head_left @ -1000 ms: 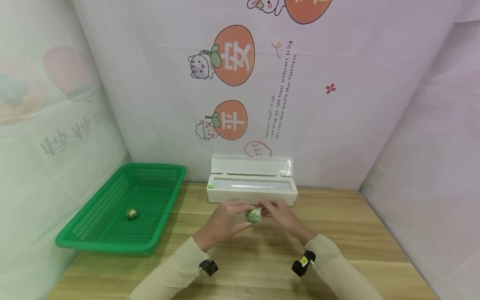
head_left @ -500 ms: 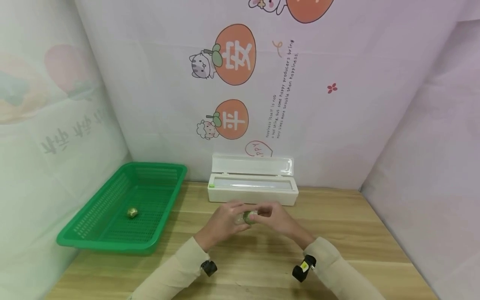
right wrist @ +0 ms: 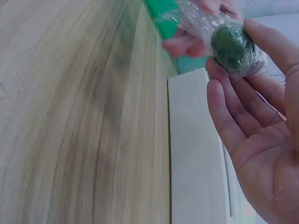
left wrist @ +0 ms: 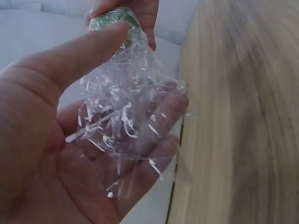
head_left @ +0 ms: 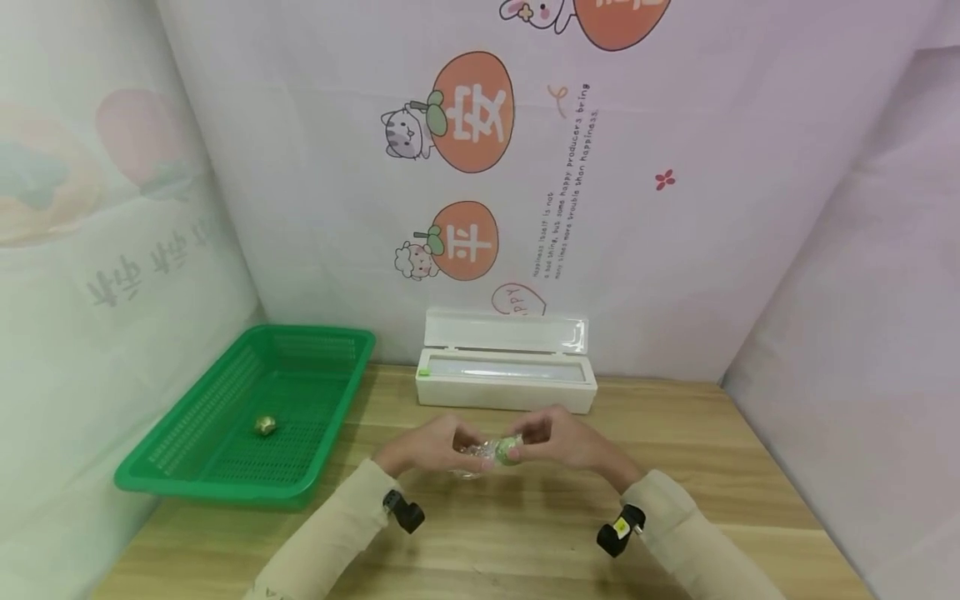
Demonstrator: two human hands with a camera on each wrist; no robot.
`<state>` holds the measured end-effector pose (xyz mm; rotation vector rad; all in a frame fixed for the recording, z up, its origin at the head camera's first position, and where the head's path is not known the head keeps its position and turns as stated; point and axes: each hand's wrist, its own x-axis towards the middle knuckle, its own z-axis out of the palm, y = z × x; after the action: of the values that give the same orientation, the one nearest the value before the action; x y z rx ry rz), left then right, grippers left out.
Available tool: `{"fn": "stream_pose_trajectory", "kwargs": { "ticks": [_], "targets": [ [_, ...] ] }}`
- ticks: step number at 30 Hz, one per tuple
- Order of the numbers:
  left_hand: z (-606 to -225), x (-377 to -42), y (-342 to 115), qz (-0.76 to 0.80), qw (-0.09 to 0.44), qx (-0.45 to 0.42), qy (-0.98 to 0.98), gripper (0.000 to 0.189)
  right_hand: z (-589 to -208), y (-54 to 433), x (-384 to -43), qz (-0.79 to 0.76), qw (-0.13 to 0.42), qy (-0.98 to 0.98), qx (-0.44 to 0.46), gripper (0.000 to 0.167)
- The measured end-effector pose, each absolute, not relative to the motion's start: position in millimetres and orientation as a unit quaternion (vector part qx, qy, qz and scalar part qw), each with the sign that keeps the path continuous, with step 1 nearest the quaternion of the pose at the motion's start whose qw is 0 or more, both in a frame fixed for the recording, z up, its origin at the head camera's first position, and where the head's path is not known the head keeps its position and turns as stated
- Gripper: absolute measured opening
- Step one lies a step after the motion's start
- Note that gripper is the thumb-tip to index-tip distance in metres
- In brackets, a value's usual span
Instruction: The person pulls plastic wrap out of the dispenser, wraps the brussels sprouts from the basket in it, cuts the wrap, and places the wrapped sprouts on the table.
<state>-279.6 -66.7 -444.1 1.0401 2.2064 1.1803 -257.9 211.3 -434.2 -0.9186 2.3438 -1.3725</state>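
A small round green ball (right wrist: 232,48), wrapped in clear cling film, sits between my two hands above the table in front of the white box. My right hand (head_left: 567,440) pinches the wrapped ball between thumb and fingertips. From the ball a crumpled tail of cling film (left wrist: 124,109) runs into my left hand (head_left: 433,443). The left thumb lies over this film, with the fingers behind it. In the left wrist view the left thumb partly hides the ball.
A long white cling film box (head_left: 506,395) stands against the back wall with its lid (head_left: 502,332) raised. At the left is a green basket (head_left: 330,437) with a gold ball (head_left: 265,426) inside. Printed cloth walls (head_left: 637,275) enclose the wooden table (head_left: 675,467).
My left hand has shifted left and slightly nearer from around the ball, exposing the film tail. The right fingers have closed on the ball. Basket and box have stayed put.
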Motion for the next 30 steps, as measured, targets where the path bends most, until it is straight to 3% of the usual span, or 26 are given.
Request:
{"fn": "stream_pose_trajectory", "kwargs": {
  "ticks": [4,11,18,26,30],
  "targets": [
    [-450.3,-278.3,-65.3,0.446,0.221,0.387,0.776,0.016,-435.6,213.0,-258.0,-0.473,0.145,0.802,-0.333,0.024],
    [-454.7,-276.1,-61.7,0.464,0.207,0.394,0.766,0.012,-438.9,218.3,-258.3,-0.477,0.148,0.802,-0.328,0.021],
    [-458.1,-273.9,-59.0,0.509,0.234,0.395,0.729,0.018,-440.0,222.0,-256.2,-0.499,0.159,0.786,-0.328,0.022],
    [-455.5,-273.1,-61.1,0.529,0.221,0.344,0.744,0.018,-444.8,230.6,-257.4,-0.514,0.152,0.779,-0.325,0.025],
    [-457.7,-275.8,-58.4,0.537,0.216,0.362,0.731,0.020,-443.1,231.4,-256.3,-0.518,0.153,0.780,-0.317,0.024]
  ]
}}
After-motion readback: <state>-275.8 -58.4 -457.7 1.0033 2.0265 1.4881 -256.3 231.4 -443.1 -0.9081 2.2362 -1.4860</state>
